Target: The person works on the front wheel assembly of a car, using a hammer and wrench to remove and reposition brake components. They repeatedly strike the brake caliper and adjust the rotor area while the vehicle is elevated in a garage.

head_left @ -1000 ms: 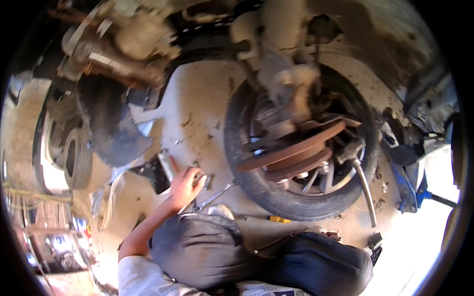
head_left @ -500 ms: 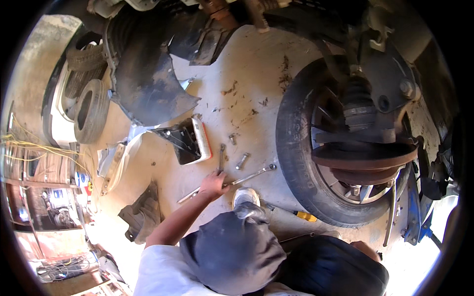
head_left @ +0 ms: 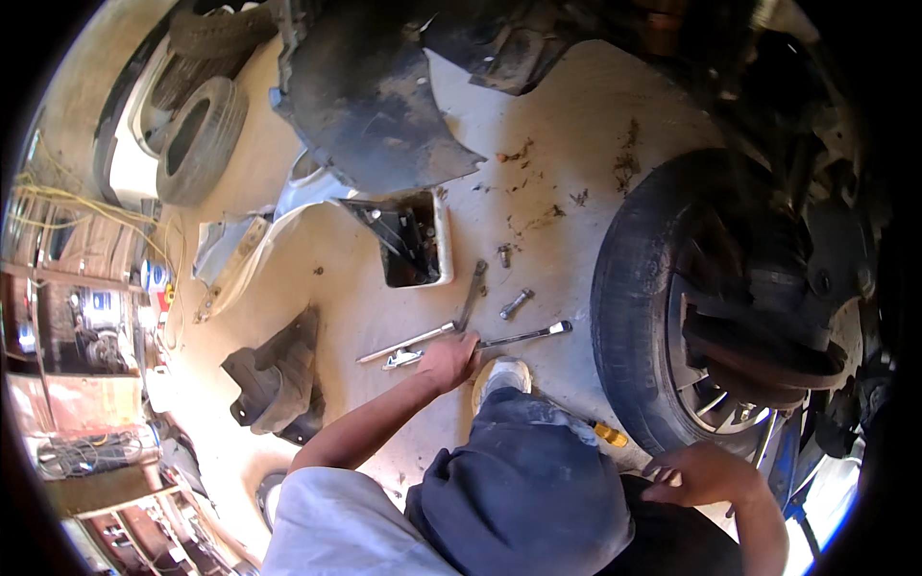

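My left hand (head_left: 449, 362) reaches down to the floor, its fingers closed around a long ratchet wrench (head_left: 523, 336). A chrome end sticks out on either side of the fist; whether both belong to one tool, I cannot tell. Just beyond lies a silver bar (head_left: 408, 342), and a spanner (head_left: 472, 296) points away from the hand. A bolt (head_left: 516, 305) and a smaller bolt (head_left: 504, 255) rest farther off. Over my dark trouser leg (head_left: 538, 480), my right hand (head_left: 701, 475) hangs with loosely bent fingers, thumb apart, nothing visible in it.
A wheel (head_left: 639, 298) lies at the right beneath a rusty brake disc (head_left: 768, 355). A yellow-handled tool (head_left: 609, 434) is beside my shoe (head_left: 502, 374). An open box of parts (head_left: 444, 240), a black liner (head_left: 375, 115), a dark flap (head_left: 283, 374) and tyres (head_left: 202, 139) occupy the left.
The view has shifted, so the floor things sit farther right. My left hand has closed on the ratchet wrench, now apart from the silver bar. My right hand has come up into fuller view.
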`<control>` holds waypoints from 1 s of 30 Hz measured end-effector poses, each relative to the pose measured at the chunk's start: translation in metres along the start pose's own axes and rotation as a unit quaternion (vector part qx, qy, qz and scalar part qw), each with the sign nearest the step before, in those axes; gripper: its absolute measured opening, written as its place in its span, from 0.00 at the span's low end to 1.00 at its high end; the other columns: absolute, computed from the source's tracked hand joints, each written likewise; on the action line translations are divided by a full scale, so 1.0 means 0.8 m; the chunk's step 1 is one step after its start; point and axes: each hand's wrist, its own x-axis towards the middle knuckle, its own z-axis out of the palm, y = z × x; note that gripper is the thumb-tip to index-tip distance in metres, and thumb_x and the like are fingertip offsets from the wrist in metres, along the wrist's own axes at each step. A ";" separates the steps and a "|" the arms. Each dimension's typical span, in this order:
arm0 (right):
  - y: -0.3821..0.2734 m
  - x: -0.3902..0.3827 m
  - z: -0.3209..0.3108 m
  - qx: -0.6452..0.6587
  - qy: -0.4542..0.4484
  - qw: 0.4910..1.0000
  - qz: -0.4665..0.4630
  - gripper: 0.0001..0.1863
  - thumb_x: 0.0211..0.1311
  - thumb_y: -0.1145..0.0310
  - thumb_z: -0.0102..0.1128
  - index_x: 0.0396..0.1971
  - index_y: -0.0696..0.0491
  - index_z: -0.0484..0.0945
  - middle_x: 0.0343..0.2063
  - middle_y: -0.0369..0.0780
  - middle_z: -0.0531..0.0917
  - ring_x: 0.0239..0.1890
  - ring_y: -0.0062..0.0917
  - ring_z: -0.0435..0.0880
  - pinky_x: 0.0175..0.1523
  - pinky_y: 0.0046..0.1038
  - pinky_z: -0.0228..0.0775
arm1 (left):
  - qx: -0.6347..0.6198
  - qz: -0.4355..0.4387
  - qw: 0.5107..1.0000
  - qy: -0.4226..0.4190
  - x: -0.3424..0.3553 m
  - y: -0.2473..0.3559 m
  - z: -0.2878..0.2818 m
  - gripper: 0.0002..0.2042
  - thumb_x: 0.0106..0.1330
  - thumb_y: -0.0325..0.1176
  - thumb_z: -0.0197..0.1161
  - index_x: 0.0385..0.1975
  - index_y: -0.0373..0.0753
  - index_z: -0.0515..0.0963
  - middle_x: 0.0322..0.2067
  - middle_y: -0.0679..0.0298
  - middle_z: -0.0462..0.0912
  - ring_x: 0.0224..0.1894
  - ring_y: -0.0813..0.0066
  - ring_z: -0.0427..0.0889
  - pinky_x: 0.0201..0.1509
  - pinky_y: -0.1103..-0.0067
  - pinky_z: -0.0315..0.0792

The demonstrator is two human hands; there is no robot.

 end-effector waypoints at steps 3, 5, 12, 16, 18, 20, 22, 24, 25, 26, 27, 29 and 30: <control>-0.006 0.026 0.018 -0.015 -0.027 0.999 -0.018 0.30 0.57 0.39 0.60 0.39 0.55 0.81 0.31 0.43 0.87 0.37 0.40 0.86 0.44 0.36 0.77 | -0.024 -0.066 0.997 -0.030 -0.007 -0.017 0.001 0.13 0.68 0.43 0.53 0.39 0.39 0.71 0.30 0.45 0.81 0.34 0.43 0.81 0.39 0.55 0.73; -0.009 0.031 0.019 -0.072 -0.047 0.996 0.008 0.23 0.56 0.50 0.62 0.42 0.53 0.81 0.33 0.42 0.87 0.37 0.37 0.87 0.44 0.35 0.77 | -0.062 -0.091 0.993 -0.044 -0.018 -0.032 0.015 0.14 0.68 0.44 0.53 0.39 0.39 0.71 0.31 0.44 0.82 0.35 0.43 0.81 0.39 0.54 0.73; 0.003 0.038 0.028 -0.075 -0.064 0.995 -0.005 0.33 0.58 0.38 0.57 0.49 0.52 0.77 0.30 0.44 0.86 0.38 0.42 0.85 0.44 0.40 0.75 | -0.055 0.043 0.996 0.057 -0.054 -0.029 0.035 0.10 0.63 0.39 0.59 0.37 0.41 0.73 0.38 0.52 0.79 0.41 0.48 0.78 0.43 0.61 0.74; 0.011 0.039 0.032 -0.083 -0.073 0.994 0.003 0.33 0.58 0.37 0.57 0.49 0.52 0.76 0.33 0.46 0.86 0.40 0.44 0.85 0.46 0.40 0.75 | -0.032 -0.135 0.972 0.192 -0.082 -0.070 0.027 0.17 0.55 0.34 0.66 0.44 0.42 0.74 0.46 0.51 0.75 0.47 0.49 0.75 0.49 0.62 0.72; 0.017 0.041 0.034 -0.063 -0.063 0.996 -0.005 0.33 0.58 0.38 0.57 0.49 0.53 0.76 0.35 0.47 0.86 0.41 0.44 0.84 0.47 0.40 0.75 | 0.014 -0.129 0.963 0.237 -0.097 -0.091 0.017 0.19 0.54 0.34 0.67 0.46 0.41 0.73 0.47 0.50 0.73 0.49 0.49 0.73 0.51 0.62 0.70; 0.018 0.045 0.031 -0.035 -0.066 0.997 -0.013 0.32 0.58 0.40 0.59 0.51 0.52 0.76 0.37 0.48 0.85 0.43 0.43 0.84 0.48 0.39 0.75 | 0.049 -0.124 0.965 0.226 -0.106 -0.112 0.016 0.21 0.54 0.34 0.67 0.48 0.41 0.72 0.48 0.51 0.73 0.50 0.50 0.72 0.53 0.62 0.69; 0.011 0.047 0.022 -0.017 -0.059 0.998 -0.010 0.31 0.58 0.42 0.61 0.52 0.52 0.76 0.39 0.48 0.85 0.44 0.42 0.84 0.50 0.38 0.75 | 0.076 -0.120 0.978 0.156 -0.107 -0.122 0.012 0.22 0.54 0.35 0.68 0.49 0.41 0.71 0.48 0.53 0.73 0.51 0.51 0.71 0.54 0.62 0.68; -0.004 0.043 0.012 -0.007 -0.043 0.999 0.005 0.30 0.58 0.45 0.62 0.54 0.51 0.75 0.41 0.47 0.85 0.45 0.41 0.84 0.51 0.37 0.74 | 0.097 -0.130 0.982 0.094 -0.104 -0.116 0.004 0.22 0.55 0.38 0.67 0.48 0.40 0.72 0.47 0.54 0.73 0.51 0.53 0.72 0.53 0.63 0.69; -0.007 0.042 0.009 0.001 -0.043 0.999 0.009 0.30 0.58 0.46 0.63 0.55 0.51 0.75 0.41 0.47 0.85 0.46 0.40 0.84 0.51 0.36 0.74 | 0.102 -0.134 0.984 0.063 -0.102 -0.108 -0.002 0.20 0.55 0.39 0.67 0.46 0.40 0.72 0.46 0.54 0.74 0.51 0.54 0.73 0.53 0.64 0.69; -0.008 0.041 0.007 0.009 -0.043 0.999 0.013 0.30 0.58 0.47 0.63 0.55 0.51 0.75 0.41 0.47 0.85 0.46 0.40 0.84 0.52 0.36 0.74 | 0.108 -0.138 0.984 0.031 -0.099 -0.103 -0.006 0.19 0.56 0.40 0.66 0.45 0.40 0.72 0.45 0.55 0.74 0.50 0.55 0.73 0.53 0.64 0.70; -0.009 0.038 0.006 0.018 -0.042 0.999 0.019 0.30 0.58 0.48 0.64 0.56 0.50 0.74 0.42 0.46 0.85 0.47 0.39 0.84 0.52 0.35 0.74 | 0.097 -0.129 0.986 0.028 -0.097 -0.101 -0.005 0.19 0.57 0.40 0.66 0.44 0.40 0.72 0.44 0.55 0.75 0.49 0.54 0.74 0.52 0.64 0.70; -0.006 0.035 0.008 0.021 -0.024 0.999 0.007 0.30 0.58 0.49 0.65 0.56 0.50 0.74 0.42 0.46 0.85 0.47 0.39 0.84 0.52 0.35 0.74 | 0.077 -0.110 0.991 0.022 -0.094 -0.101 -0.004 0.18 0.57 0.42 0.65 0.43 0.41 0.73 0.41 0.54 0.76 0.46 0.54 0.76 0.49 0.64 0.72; -0.002 0.033 0.010 0.023 -0.015 1.000 0.003 0.30 0.58 0.49 0.65 0.57 0.50 0.74 0.42 0.46 0.85 0.47 0.38 0.84 0.52 0.35 0.74 | 0.040 -0.153 0.987 -0.023 -0.088 -0.096 -0.004 0.17 0.58 0.43 0.65 0.42 0.41 0.73 0.40 0.55 0.77 0.45 0.53 0.77 0.47 0.63 0.72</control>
